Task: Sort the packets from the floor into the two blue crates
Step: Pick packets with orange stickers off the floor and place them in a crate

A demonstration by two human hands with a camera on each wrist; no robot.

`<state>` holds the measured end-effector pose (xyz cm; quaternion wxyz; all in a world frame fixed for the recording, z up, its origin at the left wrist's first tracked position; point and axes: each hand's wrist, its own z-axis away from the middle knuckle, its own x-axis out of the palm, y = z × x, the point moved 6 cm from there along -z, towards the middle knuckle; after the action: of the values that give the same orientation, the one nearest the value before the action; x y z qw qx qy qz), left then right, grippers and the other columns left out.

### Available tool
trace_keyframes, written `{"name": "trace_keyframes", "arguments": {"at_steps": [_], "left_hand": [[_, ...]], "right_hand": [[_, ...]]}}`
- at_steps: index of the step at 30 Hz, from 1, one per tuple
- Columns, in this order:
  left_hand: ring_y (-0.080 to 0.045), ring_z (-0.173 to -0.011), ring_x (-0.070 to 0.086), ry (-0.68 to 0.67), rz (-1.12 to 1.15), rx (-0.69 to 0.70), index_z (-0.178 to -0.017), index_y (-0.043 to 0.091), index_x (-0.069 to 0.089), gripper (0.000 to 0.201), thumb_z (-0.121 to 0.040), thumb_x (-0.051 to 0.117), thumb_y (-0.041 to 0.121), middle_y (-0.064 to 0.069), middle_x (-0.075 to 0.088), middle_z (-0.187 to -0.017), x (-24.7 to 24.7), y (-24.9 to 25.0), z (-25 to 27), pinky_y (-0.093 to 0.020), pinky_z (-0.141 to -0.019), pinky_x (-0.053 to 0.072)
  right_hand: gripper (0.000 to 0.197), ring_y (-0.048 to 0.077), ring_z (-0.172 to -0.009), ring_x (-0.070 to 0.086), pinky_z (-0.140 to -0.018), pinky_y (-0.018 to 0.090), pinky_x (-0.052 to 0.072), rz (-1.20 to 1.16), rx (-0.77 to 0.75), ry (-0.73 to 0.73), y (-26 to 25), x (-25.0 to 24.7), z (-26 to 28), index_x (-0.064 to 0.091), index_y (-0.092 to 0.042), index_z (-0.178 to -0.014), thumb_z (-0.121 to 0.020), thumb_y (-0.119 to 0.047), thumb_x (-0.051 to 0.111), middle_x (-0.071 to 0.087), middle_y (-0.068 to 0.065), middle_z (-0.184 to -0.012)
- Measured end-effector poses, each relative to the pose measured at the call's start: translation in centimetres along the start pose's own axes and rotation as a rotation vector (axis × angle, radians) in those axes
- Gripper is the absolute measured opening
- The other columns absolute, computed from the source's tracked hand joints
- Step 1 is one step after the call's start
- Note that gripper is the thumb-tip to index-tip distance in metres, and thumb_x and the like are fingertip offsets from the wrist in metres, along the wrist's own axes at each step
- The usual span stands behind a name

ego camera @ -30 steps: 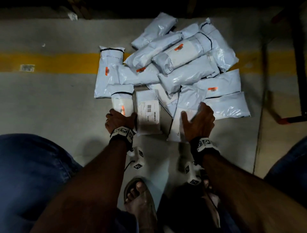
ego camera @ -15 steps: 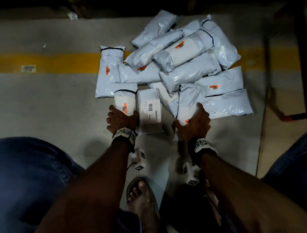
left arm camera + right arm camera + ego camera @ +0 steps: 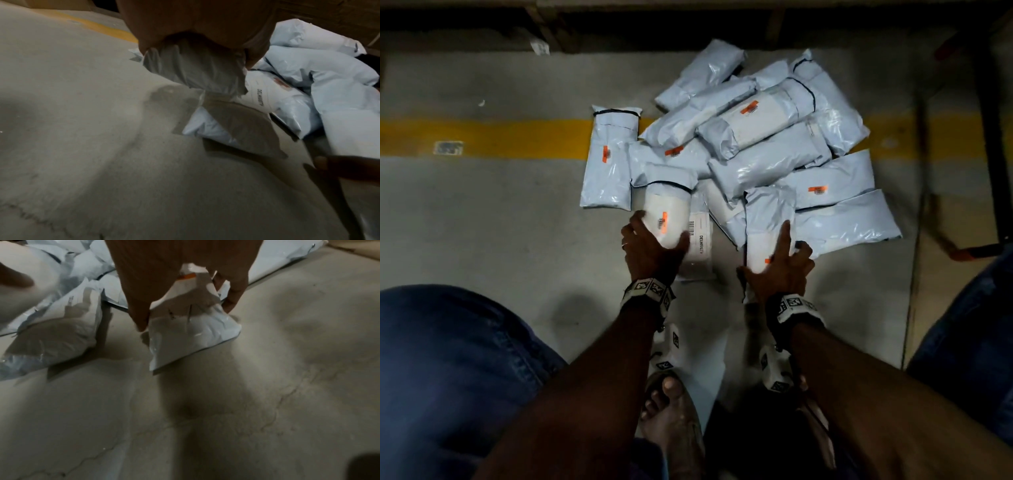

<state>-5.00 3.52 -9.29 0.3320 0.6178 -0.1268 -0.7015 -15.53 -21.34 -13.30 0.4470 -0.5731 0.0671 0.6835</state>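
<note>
A heap of several pale grey packets (image 3: 767,137) lies on the concrete floor in the head view. My left hand (image 3: 654,251) grips the near end of a small rolled packet (image 3: 666,209) with an orange sticker; the left wrist view shows that packet (image 3: 193,68) lifted clear of the floor. My right hand (image 3: 779,269) holds a flat packet (image 3: 765,226), its index finger stretched along the top; the right wrist view shows thumb and fingers pinching this packet (image 3: 191,331), near corner hanging above the floor. No blue crate shows in any view.
A flat packet with a barcode label (image 3: 700,245) lies between my hands. A yellow floor stripe (image 3: 482,137) runs behind the heap. My sandalled foot (image 3: 671,411) and blue-clad knees sit close below. A dark metal frame leg (image 3: 986,137) stands at the right.
Both hands have closed round their packets and raised them off the floor. The left packet now lies over the labelled packet's edge. The right index finger has stretched out along its packet.
</note>
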Motion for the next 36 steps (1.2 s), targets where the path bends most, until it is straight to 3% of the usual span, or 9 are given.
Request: {"name": "trace_keyframes", "arguments": {"at_steps": [4,7,11,17,20,23,29,33,36], "left_hand": [[-0.035,-0.116,0.050,-0.116,-0.092,0.036,-0.143,0.021,0.032,0.104,-0.060,0.083,0.059,-0.008,0.046,-0.130,1.5,0.1,1.1,-0.050,-0.094,0.047],[-0.036,-0.113,0.053,-0.121,-0.146,0.049,-0.146,0.027,0.027,0.109,-0.058,0.081,0.062,-0.007,0.045,-0.129,1.5,0.2,1.0,-0.050,-0.089,0.050],[-0.036,-0.110,0.054,-0.054,-0.118,0.077,-0.144,0.026,0.031,0.103,-0.059,0.078,0.059,-0.007,0.047,-0.126,0.9,1.5,0.6,-0.049,-0.085,0.052],[-0.037,-0.107,0.055,0.031,-0.042,0.027,-0.145,0.022,0.036,0.099,-0.062,0.078,0.056,-0.008,0.049,-0.124,-0.6,4.0,1.2,-0.046,-0.087,0.048],[-0.037,-0.109,0.054,0.039,0.007,0.012,-0.145,0.021,0.037,0.099,-0.062,0.080,0.054,-0.009,0.050,-0.124,-3.6,6.6,2.5,-0.048,-0.089,0.048],[-0.034,-0.113,0.052,-0.004,0.010,-0.047,-0.145,0.023,0.034,0.101,-0.062,0.080,0.057,-0.008,0.048,-0.127,-8.4,9.5,4.4,-0.049,-0.092,0.048],[-0.033,-0.117,0.049,-0.008,0.046,-0.056,-0.146,0.017,0.033,0.100,-0.066,0.078,0.058,-0.010,0.046,-0.131,-23.6,18.7,10.0,-0.047,-0.095,0.044],[-0.031,-0.119,0.048,0.004,0.036,-0.077,-0.145,0.016,0.034,0.098,-0.067,0.076,0.058,-0.010,0.046,-0.133,-34.1,24.7,13.4,-0.045,-0.098,0.042],[-0.033,-0.117,0.050,0.014,0.064,-0.073,-0.143,0.016,0.036,0.096,-0.066,0.077,0.057,-0.010,0.047,-0.132,-42.7,29.6,15.8,-0.045,-0.097,0.042]], "right_hand": [[0.124,0.034,-0.120,0.038,-0.099,0.033,0.024,-0.173,-0.075,0.070,0.1,-0.3,-0.5,0.014,-0.019,-0.154,-0.053,-0.039,0.085,0.041,0.014,-0.136],[0.115,0.032,-0.117,0.043,-0.101,0.032,0.027,-0.292,-0.123,0.174,-0.4,-1.2,-0.5,0.027,-0.010,-0.150,-0.055,-0.035,0.086,0.045,0.016,-0.132],[0.112,0.025,-0.115,0.042,-0.100,0.029,0.031,-0.368,-0.136,0.211,-1.7,-1.7,-0.2,0.027,-0.014,-0.151,-0.058,-0.038,0.086,0.047,0.012,-0.131],[0.108,0.028,-0.111,0.047,-0.096,0.042,0.041,-0.396,-0.095,0.221,-3.3,-2.6,0.0,0.028,-0.021,-0.150,-0.060,-0.040,0.083,0.049,0.007,-0.127],[0.107,0.025,-0.112,0.047,-0.095,0.037,0.038,-0.387,-0.062,0.190,-5.0,-6.3,1.3,0.026,-0.024,-0.151,-0.062,-0.038,0.083,0.050,0.004,-0.123],[0.105,0.025,-0.114,0.048,-0.094,0.036,0.040,-0.369,-0.055,0.164,-7.7,-12.1,3.8,0.022,-0.029,-0.151,-0.064,-0.038,0.080,0.048,0.004,-0.126],[0.107,0.023,-0.122,0.046,-0.103,0.043,0.043,-0.404,-0.055,0.105,-16.0,-27.1,10.7,0.023,-0.027,-0.151,-0.063,-0.036,0.083,0.044,0.004,-0.137],[0.109,0.022,-0.124,0.050,-0.101,0.045,0.047,-0.427,-0.044,0.062,-21.1,-36.2,15.8,0.021,-0.031,-0.149,-0.061,-0.049,0.083,0.043,0.000,-0.143],[0.109,0.022,-0.121,0.053,-0.098,0.044,0.049,-0.451,-0.049,0.080,-25.5,-44.3,19.6,0.024,-0.030,-0.147,-0.059,-0.049,0.085,0.048,0.000,-0.140]]}}
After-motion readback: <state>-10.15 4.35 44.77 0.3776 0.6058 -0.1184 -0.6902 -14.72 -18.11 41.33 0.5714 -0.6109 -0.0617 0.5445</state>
